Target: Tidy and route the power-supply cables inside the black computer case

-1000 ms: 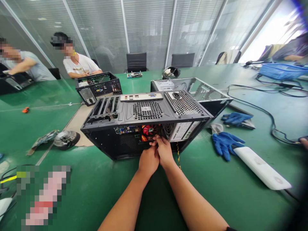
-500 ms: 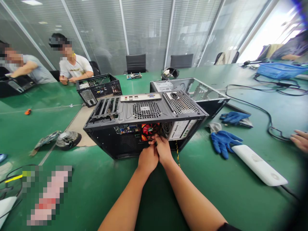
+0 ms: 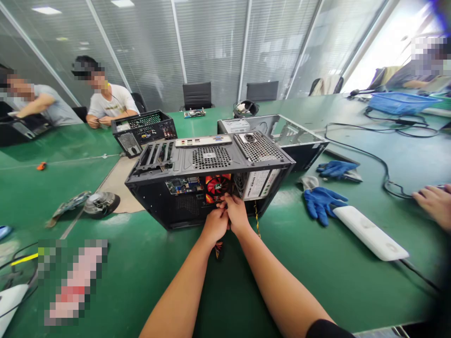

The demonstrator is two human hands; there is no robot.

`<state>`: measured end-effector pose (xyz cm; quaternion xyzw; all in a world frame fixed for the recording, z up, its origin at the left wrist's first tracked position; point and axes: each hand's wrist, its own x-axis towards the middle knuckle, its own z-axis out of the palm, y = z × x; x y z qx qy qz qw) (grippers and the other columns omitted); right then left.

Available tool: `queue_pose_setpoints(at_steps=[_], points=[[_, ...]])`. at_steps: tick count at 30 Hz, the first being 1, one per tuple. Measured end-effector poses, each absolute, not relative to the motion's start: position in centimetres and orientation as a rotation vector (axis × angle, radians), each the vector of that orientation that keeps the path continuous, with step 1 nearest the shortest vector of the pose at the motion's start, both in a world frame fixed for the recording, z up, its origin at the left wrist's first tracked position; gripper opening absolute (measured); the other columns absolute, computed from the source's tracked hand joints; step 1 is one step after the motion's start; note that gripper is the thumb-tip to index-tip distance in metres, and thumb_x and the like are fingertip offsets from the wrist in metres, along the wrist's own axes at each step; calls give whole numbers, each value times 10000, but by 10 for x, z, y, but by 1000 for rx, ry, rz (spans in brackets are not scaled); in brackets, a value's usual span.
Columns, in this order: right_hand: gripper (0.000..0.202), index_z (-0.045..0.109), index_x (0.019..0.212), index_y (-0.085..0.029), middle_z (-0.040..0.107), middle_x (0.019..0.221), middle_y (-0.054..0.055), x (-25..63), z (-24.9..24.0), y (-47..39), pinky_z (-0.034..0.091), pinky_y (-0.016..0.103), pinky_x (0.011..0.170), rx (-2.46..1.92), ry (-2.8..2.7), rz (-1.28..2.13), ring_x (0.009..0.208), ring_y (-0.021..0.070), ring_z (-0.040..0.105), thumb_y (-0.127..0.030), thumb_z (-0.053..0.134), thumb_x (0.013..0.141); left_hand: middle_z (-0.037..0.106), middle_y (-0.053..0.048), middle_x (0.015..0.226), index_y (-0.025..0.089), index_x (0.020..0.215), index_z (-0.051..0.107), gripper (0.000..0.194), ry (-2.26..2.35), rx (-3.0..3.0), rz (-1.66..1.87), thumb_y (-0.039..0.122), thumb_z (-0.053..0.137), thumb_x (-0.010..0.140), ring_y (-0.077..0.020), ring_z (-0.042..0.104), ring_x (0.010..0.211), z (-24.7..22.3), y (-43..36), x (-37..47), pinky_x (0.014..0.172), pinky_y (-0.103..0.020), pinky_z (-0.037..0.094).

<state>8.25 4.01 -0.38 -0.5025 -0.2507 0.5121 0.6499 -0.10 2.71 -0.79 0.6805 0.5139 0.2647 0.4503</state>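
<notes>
A black computer case [image 3: 155,197] lies in front of me with its open side facing me. Inside it are a red cooling fan [image 3: 215,187], a circuit board [image 3: 183,186] and a labelled power supply [image 3: 261,183]. Just below the fan, my left hand [image 3: 215,226] is closed around a wire bundle, and the coloured wire ends [image 3: 218,249] hang out beneath it. My right hand [image 3: 236,213] presses against the left, its fingers pinched on the same wires; the exact grip is hidden. A yellow-black cable [image 3: 257,218] dangles from the case beside my right wrist.
Behind stand another case [image 3: 144,129] and an open case shell [image 3: 306,155]. Blue gloves [image 3: 322,204] and a white power strip [image 3: 369,232] lie right, near another person's hand [image 3: 435,204]. A CPU cooler [image 3: 101,204] lies left. Co-workers sit at the far left.
Both hands have moved slightly down and out from the fan, which shows more fully. Coloured wire ends now hang below my left hand. My view has shifted slightly.
</notes>
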Motion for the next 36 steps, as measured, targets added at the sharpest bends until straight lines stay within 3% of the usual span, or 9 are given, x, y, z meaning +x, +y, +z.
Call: queue_pose_setpoints(at_steps=[4,10,16,22,36], points=[[176,535,664,-210,506,463,-40,81,-5,40,436,298,544,-1138,-589,1141,532,181,589,-364,549,747,599,-31,596,145,693,597,309,1341,1732,633,267,363,854,-135,565,598,-6,25,1,560,-215,382],[181,540,680,-206,509,462,-41,80,-5,39,441,297,566,-1102,-584,1144,528,174,587,-364,515,766,678,-93,903,161,872,652,276,1441,1932,593,240,388,853,-201,623,865,-1,23,1,703,-245,425],[196,540,677,-207,489,466,-46,81,-6,39,444,300,581,-1105,-578,1146,530,173,588,-389,541,749,677,-135,911,191,1112,590,345,1659,2092,414,297,355,884,-251,647,827,6,13,3,731,-317,447],[200,539,669,-213,485,469,-43,81,-4,39,442,305,588,-1125,-580,1143,541,181,591,-401,558,735,669,-164,919,165,1215,511,385,1612,2097,320,291,340,894,-270,649,830,12,11,4,728,-341,457],[185,538,663,-214,464,450,-56,83,-4,41,426,306,574,-1108,-571,1163,515,177,573,-381,553,739,670,-131,981,160,1046,591,293,1433,2016,510,196,357,873,-232,633,909,7,15,3,739,-270,442]])
